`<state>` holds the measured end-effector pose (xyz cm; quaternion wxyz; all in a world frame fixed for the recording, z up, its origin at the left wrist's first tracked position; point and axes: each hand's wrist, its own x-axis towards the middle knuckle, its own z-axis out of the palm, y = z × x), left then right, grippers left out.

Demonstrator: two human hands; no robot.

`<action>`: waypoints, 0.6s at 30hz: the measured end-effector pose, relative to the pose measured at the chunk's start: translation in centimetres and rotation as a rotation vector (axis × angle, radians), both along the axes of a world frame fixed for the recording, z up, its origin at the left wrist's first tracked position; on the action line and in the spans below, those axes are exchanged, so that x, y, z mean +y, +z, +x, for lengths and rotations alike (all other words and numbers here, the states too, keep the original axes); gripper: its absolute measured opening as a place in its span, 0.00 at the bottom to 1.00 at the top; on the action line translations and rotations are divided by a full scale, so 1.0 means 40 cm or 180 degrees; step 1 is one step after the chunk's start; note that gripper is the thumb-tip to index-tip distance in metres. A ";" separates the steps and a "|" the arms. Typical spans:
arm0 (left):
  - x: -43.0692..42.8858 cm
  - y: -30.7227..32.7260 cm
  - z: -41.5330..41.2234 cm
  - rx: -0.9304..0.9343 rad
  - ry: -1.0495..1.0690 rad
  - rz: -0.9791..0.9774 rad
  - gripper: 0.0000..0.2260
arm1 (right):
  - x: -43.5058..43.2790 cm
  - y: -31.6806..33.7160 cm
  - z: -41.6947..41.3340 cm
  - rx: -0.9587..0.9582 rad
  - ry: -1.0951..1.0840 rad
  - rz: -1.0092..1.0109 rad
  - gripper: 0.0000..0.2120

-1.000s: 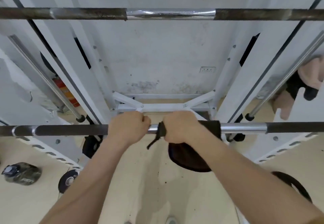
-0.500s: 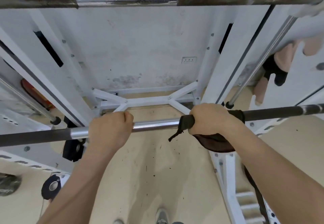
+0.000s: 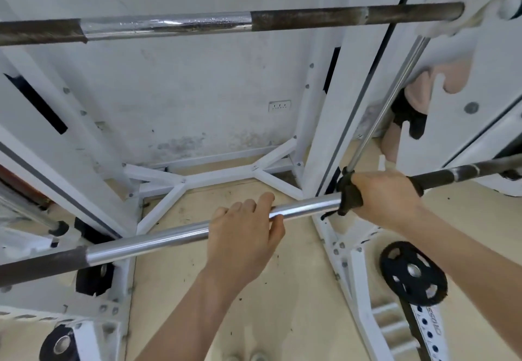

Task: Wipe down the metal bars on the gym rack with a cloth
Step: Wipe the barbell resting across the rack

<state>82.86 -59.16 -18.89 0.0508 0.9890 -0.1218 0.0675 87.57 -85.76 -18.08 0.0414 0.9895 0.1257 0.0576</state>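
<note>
A long barbell (image 3: 158,240) crosses the view at waist height, chrome in the middle and dark at both ends. My right hand (image 3: 387,197) grips a dark cloth (image 3: 348,197) wrapped round the bar where the chrome meets the right dark section. My left hand (image 3: 243,236) sits mid-bar with its fingers loosened and fairly straight over the top, thumb below. A second bar (image 3: 169,26), rusty with a shiny centre, spans the white rack above.
White rack uprights (image 3: 324,123) stand left and right, joined by a floor brace (image 3: 214,174) by the wall. A chrome guide rod (image 3: 381,100) slants down on the right. Black weight plates (image 3: 413,273) hang low on both sides. A person's legs (image 3: 392,146) show behind the right upright.
My right hand has slid the cloth rightward along the bar, baring more chrome. My left hand has loosened from a firm grip. The view has turned to the right.
</note>
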 end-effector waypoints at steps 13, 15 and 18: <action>-0.251 0.027 0.031 0.0132 -0.1391 -0.1262 0.21 | 0.054 -0.080 -0.147 -0.0510 -0.0143 0.0276 0.28; -0.272 0.016 0.028 0.0088 -0.1348 -0.0841 0.23 | -0.043 -0.069 -0.142 -0.0493 -0.0364 0.0295 0.32; -0.316 0.004 0.024 0.0208 -0.1093 -0.0388 0.25 | -0.133 -0.053 -0.111 -0.0371 -0.0631 0.0353 0.34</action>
